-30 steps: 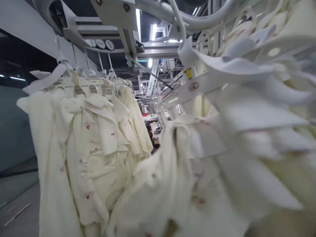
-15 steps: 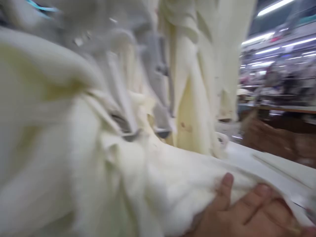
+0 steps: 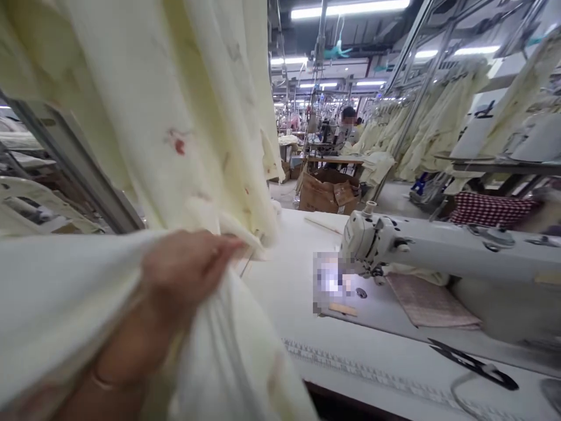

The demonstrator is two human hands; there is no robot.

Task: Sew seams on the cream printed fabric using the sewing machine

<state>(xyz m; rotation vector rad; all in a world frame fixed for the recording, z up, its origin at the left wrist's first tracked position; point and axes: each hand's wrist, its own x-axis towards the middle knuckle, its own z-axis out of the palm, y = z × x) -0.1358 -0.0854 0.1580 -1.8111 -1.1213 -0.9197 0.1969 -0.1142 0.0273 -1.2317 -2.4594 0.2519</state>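
My left hand (image 3: pixel 184 269) reaches in from the lower left, fingers closed on a fold of pale cream fabric (image 3: pixel 245 351). The fabric stretches off to the left from the grip and drops in folds below it. The hand is somewhat blurred, and its fingertips are partly lost against the cloth. Just beyond it hangs more cream fabric (image 3: pixel 197 117) with small reddish printed marks, its lower end by the white tabletop (image 3: pixel 272 298). To the right stands a white sewing machine (image 3: pixel 438 245), apart from the hand. My right hand is not in view.
Black scissors (image 3: pixel 473 362) and a measuring tape (image 3: pixel 350 365) are along the table's front. A folded pinkish cloth (image 3: pixel 432 298) lies under the machine arm. Behind are a cardboard box (image 3: pixel 324 193), racks of cream garments (image 3: pixel 429 123) and a seated person (image 3: pixel 348 131). A metal post (image 3: pixel 83 158) stands left.
The view has swung right, bringing the sewing machine into sight. The hand, earlier low on the right with fingers apart on the fabric, is now left of centre, closed on it.
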